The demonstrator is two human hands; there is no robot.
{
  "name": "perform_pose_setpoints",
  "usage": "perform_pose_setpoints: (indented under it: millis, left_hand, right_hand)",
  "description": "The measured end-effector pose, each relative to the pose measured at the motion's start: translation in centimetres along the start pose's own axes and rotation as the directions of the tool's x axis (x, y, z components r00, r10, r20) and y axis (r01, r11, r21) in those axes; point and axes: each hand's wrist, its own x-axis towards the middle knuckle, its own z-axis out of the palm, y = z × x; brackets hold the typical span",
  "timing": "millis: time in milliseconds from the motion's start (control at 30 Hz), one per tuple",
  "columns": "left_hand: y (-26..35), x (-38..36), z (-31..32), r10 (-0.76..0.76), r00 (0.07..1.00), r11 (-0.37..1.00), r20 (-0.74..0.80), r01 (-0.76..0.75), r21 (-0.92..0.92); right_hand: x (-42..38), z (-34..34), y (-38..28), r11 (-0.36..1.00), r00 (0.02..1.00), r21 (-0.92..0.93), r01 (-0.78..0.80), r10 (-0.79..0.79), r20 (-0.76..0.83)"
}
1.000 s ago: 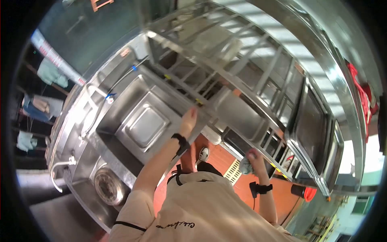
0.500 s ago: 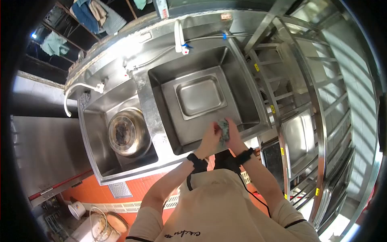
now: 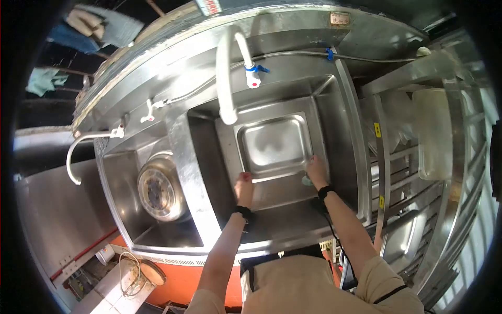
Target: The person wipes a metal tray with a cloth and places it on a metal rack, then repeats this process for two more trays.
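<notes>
A shallow rectangular metal pan lies in the large sink basin. My left hand has its fingers closed at the pan's near left corner. At the near right corner, my right hand is curled around the rim, its fingertips partly hidden. A small greenish cloth shows beside the palm of my right hand, low over the basin floor.
A white faucet reaches over the large basin. In the left basin sits an upturned round metal pot, and another curved faucet stands at its left. A metal rack rises close on the right.
My hands have separated from the cloth they held together and reached forward to the pan's two near corners. The cloth is now by my right hand. The view has moved closer over the sink.
</notes>
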Motion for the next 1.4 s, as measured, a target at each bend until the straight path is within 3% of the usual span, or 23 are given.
perform_pose_setpoints:
  millis: [33,67,100,267,367,533,700,867,933,1167,1400]
  left_hand:
    - [-1.8,1.9,0.7,-0.017,0.998,0.999,-0.058,0.019,0.035]
    - [-3.4,3.2,1.2,-0.037,0.993,0.996,-0.114,0.045,0.072]
    - [-4.1,4.0,1.3,-0.141,0.987,0.99,-0.073,0.142,-0.002]
    - [-6.0,6.0,2.8,-0.264,0.954,0.961,0.141,0.273,-0.043]
    - [-6.0,5.6,3.6,-0.148,0.988,0.983,0.049,0.141,0.117]
    - [-5.9,5.2,5.0,-0.248,0.966,0.967,-0.069,0.251,0.04]
    - [-9.6,6.2,6.6,-0.308,0.944,0.951,-0.116,0.31,-0.001]
    - [-7.9,6.2,5.3,-0.304,0.951,0.952,-0.05,0.303,-0.035]
    - [-6.3,6.2,4.5,-0.302,0.952,0.953,-0.05,0.301,-0.03]
    - [-4.5,5.7,3.2,-0.25,0.968,0.962,0.014,0.247,0.117]
    - [-4.3,5.3,3.4,-0.235,0.97,0.961,0.066,0.222,0.165]
  right_hand:
    - [1.6,-0.2,0.9,0.992,0.998,-0.116,-0.042,0.037,-0.044]
    - [2.6,-0.5,1.6,0.991,0.998,-0.12,-0.054,0.05,-0.033]
    - [3.5,-0.7,2.4,0.986,0.999,-0.162,-0.041,0.036,-0.036]
    - [6.0,0.2,4.7,0.987,0.996,-0.137,0.085,-0.081,0.034]
    - [5.9,-0.1,5.1,0.99,0.994,-0.102,0.095,-0.09,0.055]
    - [5.8,0.8,6.1,0.994,0.998,0.107,0.005,-0.012,0.069]
    - [6.0,1.1,5.1,0.994,0.996,0.087,-0.069,0.064,0.061]
    - [6.5,0.9,5.6,0.995,0.998,0.096,-0.032,0.027,0.055]
    - [7.0,0.8,5.2,0.985,0.986,0.122,-0.12,0.105,0.127]
    - [7.8,0.5,5.1,0.981,0.976,0.136,-0.136,0.109,0.188]
    - [7.8,1.0,5.6,0.996,0.992,0.045,-0.082,0.077,0.099]
